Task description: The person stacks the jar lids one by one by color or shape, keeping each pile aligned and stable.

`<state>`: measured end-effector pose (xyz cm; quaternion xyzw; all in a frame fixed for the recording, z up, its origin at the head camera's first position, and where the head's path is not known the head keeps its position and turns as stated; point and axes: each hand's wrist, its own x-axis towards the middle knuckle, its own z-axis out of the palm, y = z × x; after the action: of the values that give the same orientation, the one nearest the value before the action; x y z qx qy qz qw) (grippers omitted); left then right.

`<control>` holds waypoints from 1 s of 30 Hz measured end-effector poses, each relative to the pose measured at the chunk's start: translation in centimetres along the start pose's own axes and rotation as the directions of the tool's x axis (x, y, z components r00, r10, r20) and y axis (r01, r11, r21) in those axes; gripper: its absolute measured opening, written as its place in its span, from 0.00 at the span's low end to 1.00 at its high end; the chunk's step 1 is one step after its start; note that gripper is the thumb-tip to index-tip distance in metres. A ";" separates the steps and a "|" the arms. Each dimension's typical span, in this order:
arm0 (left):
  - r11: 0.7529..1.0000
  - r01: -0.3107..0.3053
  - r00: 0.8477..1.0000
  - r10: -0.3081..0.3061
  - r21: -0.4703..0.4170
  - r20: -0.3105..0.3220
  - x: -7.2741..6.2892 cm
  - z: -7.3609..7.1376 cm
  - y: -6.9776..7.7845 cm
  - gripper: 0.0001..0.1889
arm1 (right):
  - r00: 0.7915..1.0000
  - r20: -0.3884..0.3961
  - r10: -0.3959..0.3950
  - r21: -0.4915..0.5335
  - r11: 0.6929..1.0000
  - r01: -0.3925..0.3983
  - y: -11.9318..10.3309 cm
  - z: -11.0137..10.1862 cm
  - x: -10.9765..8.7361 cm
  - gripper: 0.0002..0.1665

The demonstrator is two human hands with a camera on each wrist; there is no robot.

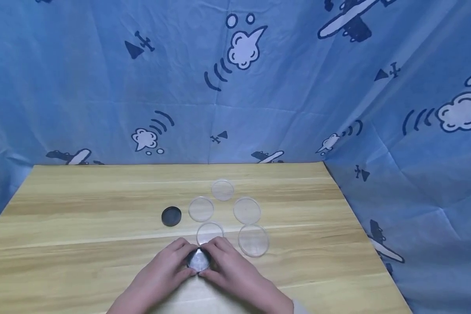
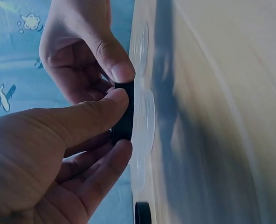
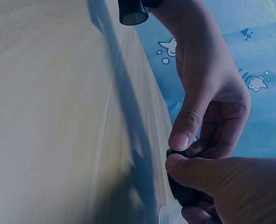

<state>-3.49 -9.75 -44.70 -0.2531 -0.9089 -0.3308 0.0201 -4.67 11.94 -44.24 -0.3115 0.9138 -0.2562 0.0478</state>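
Note:
Between both hands is a small round black piece (image 1: pixel 199 261) with a shiny, pale upper face in the head view; from the side it is a thin black disc (image 2: pixel 124 112). My left hand (image 1: pixel 166 266) grips its left edge, thumb at the near side and fingers at the far side. The right hand (image 1: pixel 231 266) pinches the opposite edge the same way, its thumb (image 2: pixel 121 72) on the rim in the left wrist view. The disc is held tilted, over the table's near part. Just beyond the fingertips lies a clear round lid (image 1: pixel 209 223), partly hidden by the right hand.
More clear round lids, such as one at the right (image 1: pixel 253 240) and one at the back (image 1: pixel 222 190), lie flat on the wooden table (image 1: pixel 82 244). A shallow black round cap (image 1: pixel 171 216) lies left of them. Blue patterned cloth (image 1: pixel 180 87) hangs behind and beside the table.

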 end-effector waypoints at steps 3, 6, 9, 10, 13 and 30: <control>1.000 0.013 1.000 -0.013 0.006 -0.009 -0.4 -0.4 -0.5 0.20 | 1.000 -0.004 -0.029 -0.012 1.000 0.029 -0.4 0.3 0.7 0.28; 1.000 0.022 1.000 -0.022 0.013 -0.014 -0.9 -0.8 -0.9 0.21 | 0.999 0.007 -0.044 -0.035 0.998 0.044 -0.8 0.7 1.2 0.28; 0.999 0.028 0.999 -0.027 0.022 -0.032 -1.3 -1.2 -1.3 0.21 | 0.998 0.010 -0.063 -0.052 0.997 0.064 -1.1 1.1 1.8 0.28; 0.999 0.030 0.999 -0.029 0.024 -0.037 -1.4 -1.3 -1.5 0.21 | 0.997 0.009 -0.072 -0.056 0.996 0.072 -1.2 1.2 2.0 0.28; 0.999 0.047 0.998 -0.046 0.017 -0.037 -1.6 -1.5 -1.8 0.21 | 0.995 0.005 -0.099 -0.062 0.993 0.099 -1.2 1.4 2.5 0.28; 0.994 0.108 0.991 -0.109 -0.012 -0.074 -2.7 -1.8 -4.5 0.21 | 0.989 0.038 -0.141 -0.113 0.983 0.144 -2.1 3.4 4.8 0.26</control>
<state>-3.48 -15.05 -46.51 -0.1909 -0.9186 -0.3441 0.0352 -6.56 6.16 -45.78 -0.3820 0.9017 -0.2009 0.0247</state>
